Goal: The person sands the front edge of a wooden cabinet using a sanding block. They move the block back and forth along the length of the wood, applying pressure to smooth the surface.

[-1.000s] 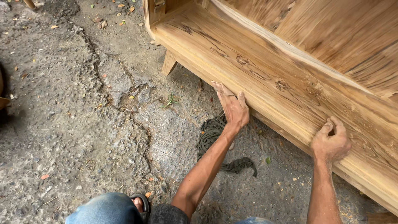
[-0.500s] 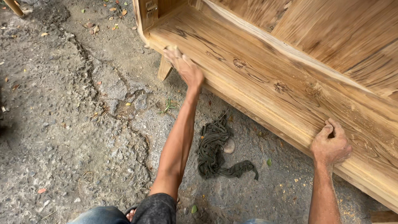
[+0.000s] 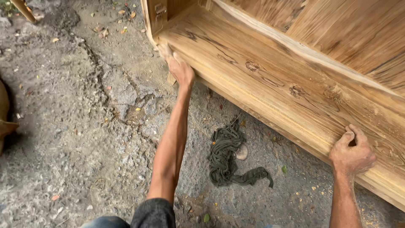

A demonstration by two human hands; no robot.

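Since the earlier frames, the left hand [image 3: 179,67] has slid along the lower edge of the wooden cabinet [image 3: 295,71] from near its middle out to the far corner, while the right hand [image 3: 352,152] has stayed where it was, gripping the same edge nearer the person.

Head view: the cabinet lies tipped over on the cracked concrete floor [image 3: 71,126], its broad plank side facing up and running diagonally from top left to bottom right. The left arm is stretched out full length, with the hand laid against the corner just below a small metal hinge [image 3: 159,9]; its fingers are pressed together and flat on the wood, and whether they curl under the edge cannot be told. The right hand is clamped on the lower rim, fingers curled over the top and thumb bent in. A crumpled dark green rag [image 3: 228,158] lies on the floor between the two arms, apart from both, beside a small pale stone [image 3: 242,153].

By its look, the cabinet is thick solid timber: heavy, rigid and not fragile, with a dry grain that should not slip. The moulded lower edge and the corner offer the soundest holds, with the hands spread wide for balance.
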